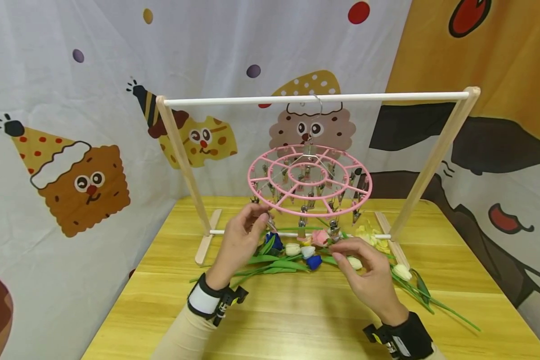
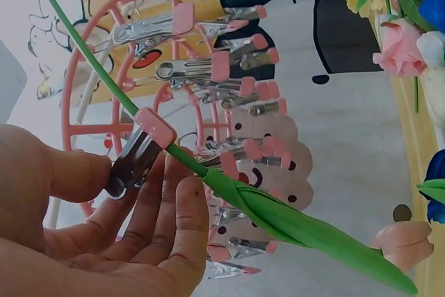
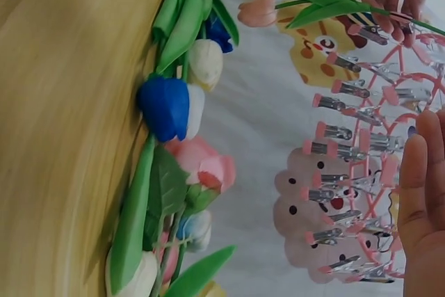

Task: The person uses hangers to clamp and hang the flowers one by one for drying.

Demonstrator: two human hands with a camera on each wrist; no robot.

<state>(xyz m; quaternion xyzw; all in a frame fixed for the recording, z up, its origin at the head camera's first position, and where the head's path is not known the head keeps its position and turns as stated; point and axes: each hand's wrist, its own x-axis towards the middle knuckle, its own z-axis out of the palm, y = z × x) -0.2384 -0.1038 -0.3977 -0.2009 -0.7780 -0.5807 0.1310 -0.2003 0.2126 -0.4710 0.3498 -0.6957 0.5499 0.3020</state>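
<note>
Between thumb and fingers, my left hand (image 1: 240, 237) pinches the handles of a metal clip (image 2: 132, 161) with pink tips at the near left of the pink round clip hanger (image 1: 289, 193). An artificial peach tulip (image 2: 403, 245) has its green stem across the clip's pink jaws; its bloom hangs low. Seen from the right wrist, that tulip (image 3: 257, 10) lies beyond the hanging clips. My right hand (image 1: 369, 272) is relaxed, with nothing in its fingers, below the hanger's near right rim and close to the flowers. Several metal clips (image 3: 334, 130) dangle from the hanger.
A wooden rack (image 1: 184, 155) with a white rod (image 1: 234, 100) carries the hanger. Artificial flowers lie across the wooden table (image 1: 288, 320): blue tulips (image 1: 314, 262), white tulips (image 1: 402, 272), a pink rose (image 1: 320, 237) and yellow blooms (image 1: 366, 234). A patterned cloth (image 1: 117, 65) hangs behind.
</note>
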